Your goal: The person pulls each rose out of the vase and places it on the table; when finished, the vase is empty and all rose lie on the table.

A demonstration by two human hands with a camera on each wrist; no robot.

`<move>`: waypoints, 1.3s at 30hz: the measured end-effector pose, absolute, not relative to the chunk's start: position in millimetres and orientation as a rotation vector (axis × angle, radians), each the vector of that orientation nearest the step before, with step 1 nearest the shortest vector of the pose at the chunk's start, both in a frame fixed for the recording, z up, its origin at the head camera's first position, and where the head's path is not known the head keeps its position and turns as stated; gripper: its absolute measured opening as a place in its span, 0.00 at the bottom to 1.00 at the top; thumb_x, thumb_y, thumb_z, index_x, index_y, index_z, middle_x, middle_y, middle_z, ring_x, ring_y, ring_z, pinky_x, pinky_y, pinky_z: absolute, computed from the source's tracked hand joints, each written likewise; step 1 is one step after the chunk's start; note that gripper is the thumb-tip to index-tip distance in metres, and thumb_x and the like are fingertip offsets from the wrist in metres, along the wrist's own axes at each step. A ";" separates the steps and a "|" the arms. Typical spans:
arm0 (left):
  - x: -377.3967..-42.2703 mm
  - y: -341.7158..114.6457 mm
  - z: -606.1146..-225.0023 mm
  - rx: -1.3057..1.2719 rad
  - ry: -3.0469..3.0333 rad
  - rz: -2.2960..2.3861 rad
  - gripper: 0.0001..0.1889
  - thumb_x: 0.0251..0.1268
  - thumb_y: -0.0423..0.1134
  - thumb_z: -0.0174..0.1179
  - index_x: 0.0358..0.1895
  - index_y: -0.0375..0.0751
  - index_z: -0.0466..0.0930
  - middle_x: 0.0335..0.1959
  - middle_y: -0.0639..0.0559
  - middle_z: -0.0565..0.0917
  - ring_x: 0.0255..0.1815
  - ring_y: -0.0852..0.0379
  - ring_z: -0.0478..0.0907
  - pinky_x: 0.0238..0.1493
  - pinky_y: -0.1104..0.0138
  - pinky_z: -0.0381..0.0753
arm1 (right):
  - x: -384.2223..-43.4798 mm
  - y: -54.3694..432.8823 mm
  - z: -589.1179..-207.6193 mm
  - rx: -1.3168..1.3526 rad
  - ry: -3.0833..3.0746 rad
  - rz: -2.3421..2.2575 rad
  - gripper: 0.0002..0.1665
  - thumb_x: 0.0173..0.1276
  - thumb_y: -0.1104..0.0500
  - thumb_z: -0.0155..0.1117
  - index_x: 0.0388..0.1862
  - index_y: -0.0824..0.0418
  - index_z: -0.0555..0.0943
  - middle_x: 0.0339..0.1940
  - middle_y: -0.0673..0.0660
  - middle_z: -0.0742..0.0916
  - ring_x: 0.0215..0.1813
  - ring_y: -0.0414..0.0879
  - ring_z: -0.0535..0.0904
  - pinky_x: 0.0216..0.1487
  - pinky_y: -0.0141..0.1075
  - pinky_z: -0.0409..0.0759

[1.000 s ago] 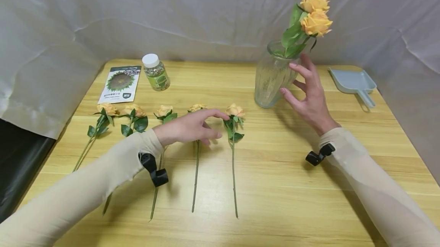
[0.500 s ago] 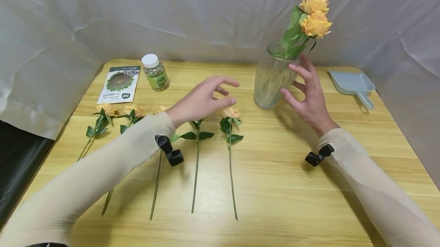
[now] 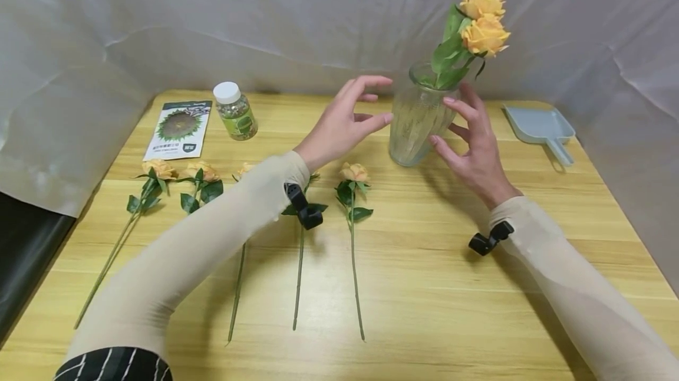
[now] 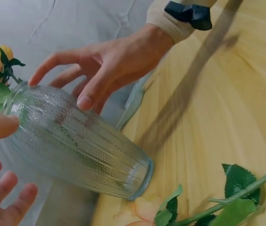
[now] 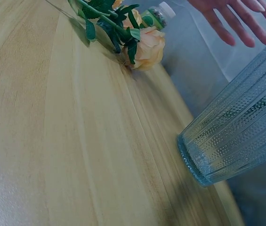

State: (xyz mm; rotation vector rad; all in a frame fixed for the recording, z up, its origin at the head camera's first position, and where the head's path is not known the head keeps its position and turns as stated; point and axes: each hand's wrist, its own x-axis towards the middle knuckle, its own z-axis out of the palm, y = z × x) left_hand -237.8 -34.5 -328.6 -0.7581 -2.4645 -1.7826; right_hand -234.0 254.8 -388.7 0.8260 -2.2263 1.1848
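Note:
A ribbed clear glass vase [image 3: 416, 127] stands at the back of the table, with two yellow-orange roses [image 3: 485, 34] leaning right out of its mouth. My right hand [image 3: 477, 142] is at its right side; thumb and forefinger tips touch the glass, the other fingers partly behind it. My left hand [image 3: 342, 124] reaches over the table to the vase's left side, holding nothing. Its fingers are spread and slightly bent, the tips close to the glass. In the left wrist view, both hands flank the vase [image 4: 76, 136]. Nearest the vase on the table lies one rose [image 3: 353, 173].
Several more roses [image 3: 159, 168] lie in a row to the left, some partly hidden under my left sleeve. Behind them are a sunflower seed packet [image 3: 180, 129] and a white-capped jar [image 3: 236, 114]. A blue-grey dustpan [image 3: 541, 126] lies at the right.
My left hand has risen from above the lying roses and moved back and right to the vase's side. The right hand and the vase keep their places.

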 end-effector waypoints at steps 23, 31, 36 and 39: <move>-250.1 0.2 -334.0 -0.710 -2.407 -1.892 0.39 0.73 0.38 0.74 0.82 0.45 0.66 0.81 0.47 0.69 0.78 0.50 0.71 0.75 0.62 0.82 | -233.9 255.2 -389.2 0.827 -2.221 1.196 0.40 0.72 0.73 0.72 0.80 0.63 0.69 0.91 0.57 0.59 0.88 0.54 0.61 0.72 0.29 0.82; -264.5 8.8 -350.9 -0.683 -2.419 -1.893 0.50 0.65 0.47 0.81 0.85 0.63 0.58 0.84 0.55 0.67 0.78 0.58 0.70 0.73 0.63 0.83 | -234.5 254.3 -388.9 0.836 -2.204 1.200 0.41 0.71 0.73 0.72 0.79 0.63 0.69 0.91 0.58 0.60 0.89 0.55 0.61 0.72 0.30 0.82; -265.9 12.5 -355.0 -0.658 -2.437 -1.883 0.52 0.63 0.49 0.82 0.85 0.63 0.57 0.84 0.54 0.67 0.79 0.57 0.70 0.73 0.64 0.83 | -234.2 254.2 -387.7 0.820 -2.198 1.203 0.40 0.71 0.74 0.72 0.79 0.64 0.70 0.90 0.58 0.62 0.88 0.53 0.62 0.72 0.30 0.82; -266.1 14.0 -355.3 -0.643 -2.446 -1.877 0.52 0.63 0.50 0.82 0.85 0.63 0.57 0.84 0.54 0.67 0.79 0.56 0.70 0.73 0.64 0.83 | -233.7 253.3 -382.2 0.793 -2.156 1.250 0.39 0.70 0.77 0.71 0.78 0.66 0.71 0.88 0.58 0.67 0.86 0.52 0.67 0.72 0.32 0.83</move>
